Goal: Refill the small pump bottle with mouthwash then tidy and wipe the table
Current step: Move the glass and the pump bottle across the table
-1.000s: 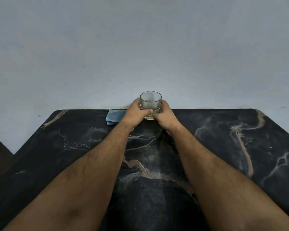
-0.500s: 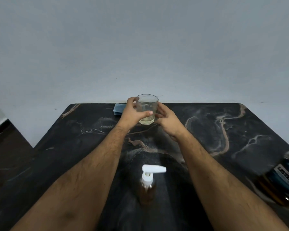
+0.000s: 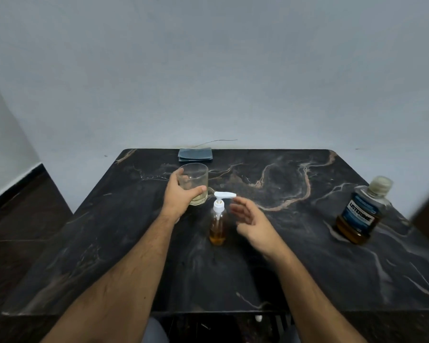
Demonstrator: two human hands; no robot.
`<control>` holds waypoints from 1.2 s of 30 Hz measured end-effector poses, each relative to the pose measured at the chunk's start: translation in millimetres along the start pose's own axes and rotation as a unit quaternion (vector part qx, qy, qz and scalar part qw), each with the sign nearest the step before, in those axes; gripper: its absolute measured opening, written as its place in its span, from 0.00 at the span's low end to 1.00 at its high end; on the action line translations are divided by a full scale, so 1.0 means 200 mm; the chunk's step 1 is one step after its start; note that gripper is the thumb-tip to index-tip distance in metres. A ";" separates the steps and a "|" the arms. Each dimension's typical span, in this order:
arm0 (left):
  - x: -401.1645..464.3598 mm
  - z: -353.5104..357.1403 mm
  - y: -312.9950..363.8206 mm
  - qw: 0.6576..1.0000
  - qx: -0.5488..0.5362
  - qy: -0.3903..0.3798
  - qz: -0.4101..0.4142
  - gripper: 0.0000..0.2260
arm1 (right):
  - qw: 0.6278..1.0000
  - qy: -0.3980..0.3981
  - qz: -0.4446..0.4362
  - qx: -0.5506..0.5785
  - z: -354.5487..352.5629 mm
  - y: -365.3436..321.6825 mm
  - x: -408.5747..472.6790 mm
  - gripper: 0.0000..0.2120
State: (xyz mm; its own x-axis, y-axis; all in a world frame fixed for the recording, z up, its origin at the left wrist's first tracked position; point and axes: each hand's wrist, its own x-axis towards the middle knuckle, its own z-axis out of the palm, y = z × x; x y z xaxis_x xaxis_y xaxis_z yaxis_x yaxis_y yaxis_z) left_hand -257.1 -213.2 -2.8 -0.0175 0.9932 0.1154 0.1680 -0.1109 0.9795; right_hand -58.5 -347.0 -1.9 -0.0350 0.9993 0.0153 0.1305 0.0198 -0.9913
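My left hand point(image 3: 180, 198) grips a clear drinking glass point(image 3: 196, 178) with a little pale liquid at its bottom, left of centre on the black marble table point(image 3: 295, 256). Just right of the glass stands the small pump bottle point(image 3: 218, 227), white pump on top, amber liquid in its lower part. My right hand point(image 3: 253, 220) hovers to the right of the pump bottle with fingers loosely spread, holding nothing, fingertips near the pump's nozzle. A large mouthwash bottle point(image 3: 360, 216) with a blue label stands near the table's right edge.
A folded blue cloth point(image 3: 195, 154) lies at the table's back edge against the pale wall. Dark floor shows to the left of the table. The table's front edge runs across the lower part of the view.
The view has tilted down, bringing the pump bottle and mouthwash bottle into sight. My right hand has let go of the glass and moved back beside the pump bottle. My left hand has drawn the glass nearer.
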 end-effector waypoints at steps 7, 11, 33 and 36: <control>-0.15 -0.05 0.02 1.000 0.000 0.022 0.000 0.42 | 0.967 0.195 -0.039 -0.161 0.27 -0.03 -0.08 0.41; -0.20 -0.06 0.01 0.999 -0.022 0.032 -0.008 0.41 | 0.949 0.226 -0.026 -0.218 0.32 -0.07 -0.04 0.26; -0.44 0.24 -0.03 0.997 -0.003 -0.073 0.014 0.40 | 0.955 0.257 -0.151 0.006 -0.03 -0.15 -0.46 0.07; -0.45 0.24 -0.02 0.997 0.008 -0.076 0.013 0.39 | 0.941 0.288 -0.163 -0.068 -0.06 -0.15 -0.44 0.09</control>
State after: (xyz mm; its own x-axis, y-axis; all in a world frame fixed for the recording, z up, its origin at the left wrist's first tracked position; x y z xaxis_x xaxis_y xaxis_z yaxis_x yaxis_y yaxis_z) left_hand -208.3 -299.4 -25.0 0.1357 0.9843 0.1132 0.1826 -0.1371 0.9736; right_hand -48.4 -435.5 28.0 0.4423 0.7902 0.4241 0.3336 0.2940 -0.8957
